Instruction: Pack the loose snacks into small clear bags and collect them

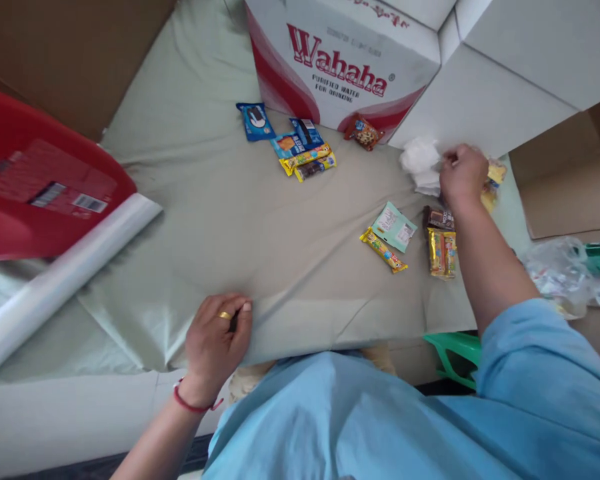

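My right hand (463, 175) is at the far right of the cloth, its fingers drawn together beside a crumpled white tissue (421, 160). Whatever the fingertips hold, if anything, is hidden. Partly behind this hand lies a blurred yellow packet (495, 177). Below it are a dark brown snack packet (437, 218) and a yellow snack packet (442, 252). To their left lie a pale green packet (394, 227) and a thin yellow snack bar (384, 250). My left hand (219, 333) rests curled on the table's front edge, with nothing visible in it.
A white and red water carton (340, 67) stands at the back, with several small snacks (305, 150) before it. On the left are a red plastic container (45, 180) and a clear film roll (70, 280). A green stool (455, 353) is below the right edge.
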`<state>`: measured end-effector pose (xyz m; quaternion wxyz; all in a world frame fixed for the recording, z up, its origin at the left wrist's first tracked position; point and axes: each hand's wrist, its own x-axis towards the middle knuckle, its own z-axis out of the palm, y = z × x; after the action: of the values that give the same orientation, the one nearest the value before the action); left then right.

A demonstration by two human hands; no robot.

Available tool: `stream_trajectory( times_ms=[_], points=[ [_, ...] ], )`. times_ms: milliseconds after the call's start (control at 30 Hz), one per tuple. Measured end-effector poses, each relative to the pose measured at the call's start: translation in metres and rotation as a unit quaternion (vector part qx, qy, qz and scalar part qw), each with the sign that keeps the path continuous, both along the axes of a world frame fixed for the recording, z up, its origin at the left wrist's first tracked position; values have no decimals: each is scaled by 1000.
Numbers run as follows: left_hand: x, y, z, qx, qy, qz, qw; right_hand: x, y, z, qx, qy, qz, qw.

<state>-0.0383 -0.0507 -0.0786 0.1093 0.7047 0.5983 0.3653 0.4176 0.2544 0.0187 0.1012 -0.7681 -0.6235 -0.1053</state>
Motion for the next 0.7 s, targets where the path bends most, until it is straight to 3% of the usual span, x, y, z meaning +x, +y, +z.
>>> stream_trajectory(
  times_ms=[133,200,300,400,467,567,633,700],
  points=[
    [1,0,2,7,-7,-6,1000,-14,29,-4,-117,-87,30,989],
    [1,-1,3,3,-16,-8,1000,-14,32,-5,-133,-106,31,985],
    [1,-2,1,-2,-29,-4,1000,-7,29,-1,-71,-46,2,996],
    [1,-1,0,0,-31,4,1000,0,16,8,19,161,-14,987],
    [1,0,0,-4,-38,9,999,2,0,14,52,353,-23,934],
    [3,1,5,-34,-77,27,996,2,-33,22,41,586,-23,809],
    [8,2,11,-59,-120,48,990,-1,-58,24,33,675,-5,737],
    [18,2,18,-81,-169,67,980,-8,-87,21,21,731,32,682]
  ],
)
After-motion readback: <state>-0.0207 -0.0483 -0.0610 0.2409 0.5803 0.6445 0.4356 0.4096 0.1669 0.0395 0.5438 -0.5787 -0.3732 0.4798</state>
